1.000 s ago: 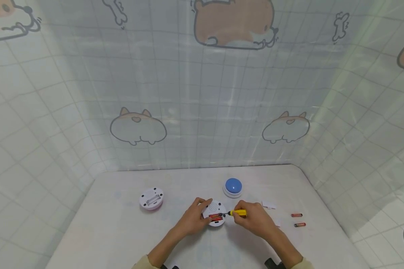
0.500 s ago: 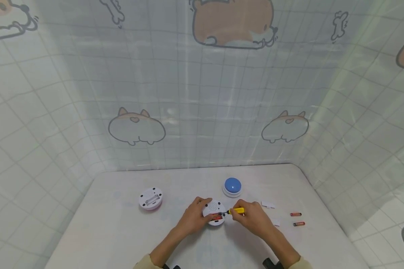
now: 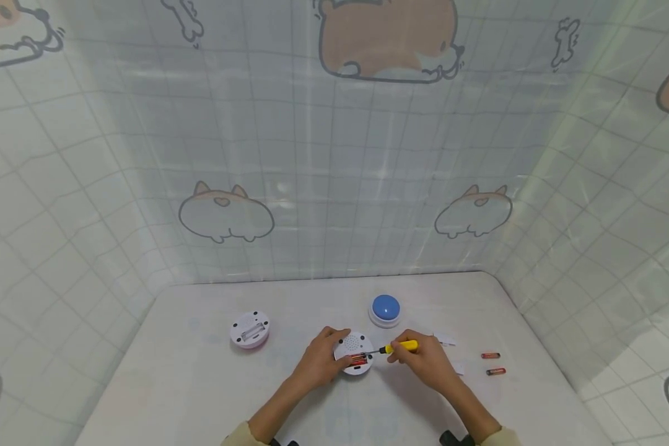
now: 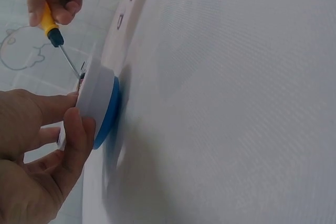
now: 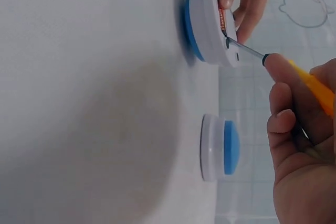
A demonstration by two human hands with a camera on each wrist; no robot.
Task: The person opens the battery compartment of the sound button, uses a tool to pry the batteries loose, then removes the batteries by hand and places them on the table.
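My left hand [image 3: 319, 360] grips a round push-button device [image 3: 355, 340] by its edge. The device lies upside down, white base up and blue dome [image 4: 108, 116] against the table. Red batteries [image 3: 359, 359] sit in its uncovered compartment, and my left thumb rests on them. My right hand [image 3: 426, 367] pinches a screwdriver [image 3: 407, 346] by its yellow handle. In the right wrist view the metal shaft [image 5: 247, 49] slants down to the compartment, its tip right at the end of a battery [image 5: 222, 19].
A second device with a blue dome [image 3: 386, 308] stands upright behind. Another overturned device [image 3: 250, 329] with a bare battery compartment lies to the left. Two loose batteries [image 3: 490, 355] lie at right, near white covers [image 3: 445, 340] partly behind my right hand. A patterned curtain [image 3: 334, 155] encloses the table.
My right hand has shifted slightly to the right, and the screwdriver handle now sits farther right and tilts up more. The left hand and the device stay in place.
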